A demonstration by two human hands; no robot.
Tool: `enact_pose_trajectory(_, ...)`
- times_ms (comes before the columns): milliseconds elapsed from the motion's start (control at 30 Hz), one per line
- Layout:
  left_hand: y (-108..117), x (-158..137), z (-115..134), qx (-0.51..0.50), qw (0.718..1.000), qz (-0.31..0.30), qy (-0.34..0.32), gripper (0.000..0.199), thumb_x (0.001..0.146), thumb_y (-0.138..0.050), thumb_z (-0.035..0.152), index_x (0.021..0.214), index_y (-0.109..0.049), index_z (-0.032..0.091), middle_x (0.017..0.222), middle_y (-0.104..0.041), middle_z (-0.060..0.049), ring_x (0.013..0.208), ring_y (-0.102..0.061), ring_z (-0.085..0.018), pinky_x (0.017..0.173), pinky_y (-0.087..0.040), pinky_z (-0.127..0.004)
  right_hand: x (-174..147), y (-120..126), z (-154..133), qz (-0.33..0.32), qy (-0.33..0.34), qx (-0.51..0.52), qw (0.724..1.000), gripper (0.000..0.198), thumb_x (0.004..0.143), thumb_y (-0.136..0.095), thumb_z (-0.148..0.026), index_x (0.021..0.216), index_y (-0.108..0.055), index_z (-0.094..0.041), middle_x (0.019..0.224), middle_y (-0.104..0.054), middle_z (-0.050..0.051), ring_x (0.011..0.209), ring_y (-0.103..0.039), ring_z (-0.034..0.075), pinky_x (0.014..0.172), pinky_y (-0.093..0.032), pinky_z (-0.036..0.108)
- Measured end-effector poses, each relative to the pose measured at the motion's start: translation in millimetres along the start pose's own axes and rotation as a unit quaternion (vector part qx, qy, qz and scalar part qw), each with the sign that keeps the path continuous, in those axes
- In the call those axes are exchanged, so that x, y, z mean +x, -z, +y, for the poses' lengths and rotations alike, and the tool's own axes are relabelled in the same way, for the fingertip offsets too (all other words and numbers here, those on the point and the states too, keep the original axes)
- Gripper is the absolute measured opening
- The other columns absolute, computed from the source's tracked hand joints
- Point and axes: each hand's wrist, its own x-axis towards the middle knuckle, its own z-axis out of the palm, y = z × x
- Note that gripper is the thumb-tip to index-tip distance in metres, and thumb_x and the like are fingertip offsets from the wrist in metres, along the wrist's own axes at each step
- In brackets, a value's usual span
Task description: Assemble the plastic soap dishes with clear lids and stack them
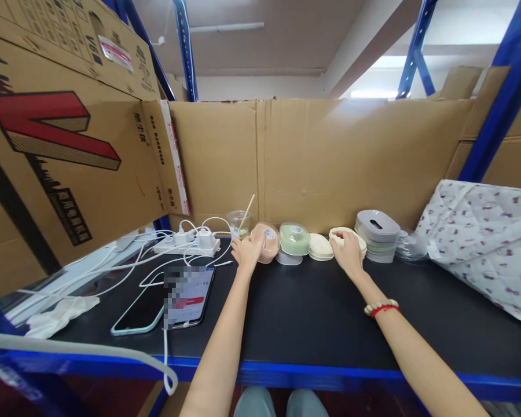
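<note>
My left hand [246, 250] lies at the left side of a pink lidded box [270, 243], its fingers apart and touching or very near it. My right hand [348, 253] has its fingers bent over the rim of a cream dish [346, 231], which seems to top a small stack. Between my hands stand a green box with a clear lid [294, 239], raised on a pale piece [289, 259], and a low stack of cream dishes [320, 247]. Right of my right hand is a stack of grey and green containers [377, 231]. Its top piece has a dark slot.
Clear plastic lids [410, 246] and a white patterned quilted bag [486, 249] are at the right. A clear cup [238, 223] with a stick, a power strip [208, 249] with cables and two phones [141, 310] are at the left. Cardboard [351, 156] walls the back.
</note>
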Motion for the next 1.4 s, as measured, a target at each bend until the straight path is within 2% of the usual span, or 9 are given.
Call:
enact_pose_trajectory(100, -3.5, 2.7, -3.0, 0.005, 1.000, -0.016, -0.017, 0.046, 0.081, -0.045, 0.050, 0.104, -0.065, 0.017, 0.123, -0.059, -0.017, 0.118, -0.052, -0.033, 0.095, -0.041, -0.042, -5.5, -4.0, -12.5, -0.056, 0.012, 0.052, 0.997, 0.029, 0.080, -0.043, -0.039, 0.094, -0.060, -0.020, 0.091, -0.063, 0.011, 0.086, -0.058, 0.025, 0.081, -0.047, 0.043)
enact_pose_trajectory(233, -2.4, 3.3, -3.2, 0.025, 0.999, -0.032, -0.032, 0.048, 0.082, -0.044, 0.050, 0.106, -0.065, 0.014, 0.120, -0.060, -0.017, 0.115, -0.054, -0.032, 0.095, -0.041, -0.040, -15.7, -9.4, -28.2, -0.160, 0.039, 0.067, 0.984, 0.049, 0.079, -0.048, -0.050, 0.122, -0.051, -0.027, 0.120, -0.054, 0.010, 0.107, -0.056, 0.025, 0.088, -0.047, 0.043)
enact_pose_trajectory(400, -0.4, -2.8, 2.1, 0.032, 0.999, -0.016, -0.036, 0.047, 0.081, -0.045, 0.052, 0.099, -0.068, 0.015, 0.123, -0.059, -0.017, 0.121, -0.048, -0.034, 0.099, -0.038, -0.042, -21.6, -9.7, -35.8, -0.231, 0.057, 0.054, 0.970, 0.055, 0.076, -0.054, -0.049, 0.127, -0.048, -0.030, 0.132, -0.044, 0.010, 0.122, -0.048, 0.027, 0.099, -0.041, 0.047)
enact_pose_trajectory(567, -10.0, 2.3, -0.8, -0.048, 0.999, 0.019, -0.014, 0.040, 0.083, -0.042, 0.048, 0.082, -0.069, 0.019, 0.123, -0.060, -0.013, 0.123, -0.047, -0.033, 0.101, -0.035, -0.044, -19.7, -7.3, -35.8, -0.224, 0.056, 0.064, 0.971, 0.043, 0.080, -0.049, -0.039, 0.122, -0.052, -0.029, 0.126, -0.049, 0.009, 0.117, -0.052, 0.026, 0.099, -0.042, 0.045)
enact_pose_trajectory(667, -13.8, 8.8, -3.4, -0.103, 0.995, -0.002, 0.013, 0.040, 0.085, -0.038, 0.047, 0.079, -0.066, 0.020, 0.120, -0.062, -0.014, 0.117, -0.052, -0.032, 0.098, -0.038, -0.043, -19.7, -8.1, -34.9, -0.223, 0.054, 0.075, 0.970, 0.043, 0.081, -0.049, -0.039, 0.122, -0.052, -0.028, 0.127, -0.048, 0.010, 0.114, -0.054, 0.025, 0.096, -0.045, 0.045)
enact_pose_trajectory(800, -11.7, 12.9, -2.5, -0.128, 0.991, -0.036, 0.015, 0.039, 0.083, -0.041, 0.052, 0.073, -0.064, 0.021, 0.102, -0.069, -0.015, 0.103, -0.061, -0.033, 0.089, -0.044, -0.041, -19.8, -10.0, -32.4, -0.206, 0.074, 0.092, 0.971, 0.040, 0.081, -0.049, -0.038, 0.120, -0.053, -0.029, 0.124, -0.050, 0.009, 0.112, -0.055, 0.025, 0.093, -0.047, 0.044)
enact_pose_trajectory(1000, -9.0, 9.5, -0.2, -0.137, 0.989, -0.041, 0.034, 0.042, 0.077, -0.048, 0.058, 0.063, -0.063, 0.022, 0.097, -0.070, -0.016, 0.105, -0.060, -0.035, 0.089, -0.044, -0.040, -19.7, -11.8, -30.9, -0.171, 0.108, 0.089, 0.975, 0.043, 0.077, -0.057, -0.039, 0.118, -0.054, -0.028, 0.118, -0.049, 0.009, 0.112, -0.053, 0.025, 0.095, -0.045, 0.045)
enact_pose_trajectory(1267, -19.2, 11.5, 3.1, -0.213, 0.970, -0.032, 0.113, 0.046, 0.084, -0.038, 0.053, 0.085, -0.071, 0.021, 0.100, -0.072, -0.010, 0.099, -0.064, -0.028, 0.080, -0.049, -0.034, -21.4, -12.8, -31.7, -0.156, 0.103, 0.112, 0.976, 0.036, 0.077, -0.057, -0.036, 0.111, -0.057, -0.025, 0.114, -0.050, 0.010, 0.110, -0.053, 0.025, 0.092, -0.047, 0.044)
enact_pose_trajectory(1400, -18.9, 16.2, 2.6, -0.221, 0.964, -0.041, 0.141, 0.050, 0.082, -0.041, 0.056, 0.093, -0.070, 0.017, 0.108, -0.069, -0.014, 0.103, -0.063, -0.031, 0.082, -0.049, -0.037, -21.8, -15.4, -29.8, -0.152, 0.086, 0.140, 0.975, 0.033, 0.079, -0.056, -0.038, 0.109, -0.058, -0.026, 0.115, -0.051, 0.010, 0.110, -0.053, 0.025, 0.088, -0.050, 0.043)
